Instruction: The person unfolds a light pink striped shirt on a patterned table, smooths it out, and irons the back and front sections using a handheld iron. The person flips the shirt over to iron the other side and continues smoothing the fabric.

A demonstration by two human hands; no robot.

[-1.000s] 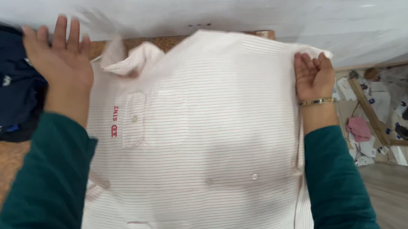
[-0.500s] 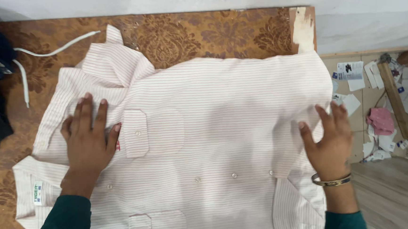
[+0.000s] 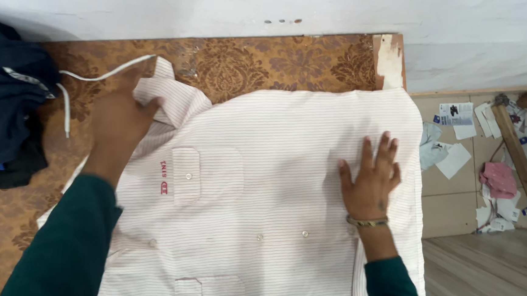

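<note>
head view: striped shirt [image 3: 273,185] lies flat on patterned table [image 3: 250,59], collar to the left, hem to the right, long axis left-right. left hand [image 3: 119,118] at the collar [image 3: 169,93], looks pinched on it but fingers partly hidden. right hand [image 3: 368,179] flat, fingers spread, on the hem side. dark clothes [image 3: 3,114] far left.

1 striped shirt [image 3: 285,186], 1 navy garment [image 3: 7,108], 2 hands, 1 white cord [image 3: 91,75]

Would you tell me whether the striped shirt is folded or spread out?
Spread flat: the striped shirt lies open across the table, both hands on it.
</note>
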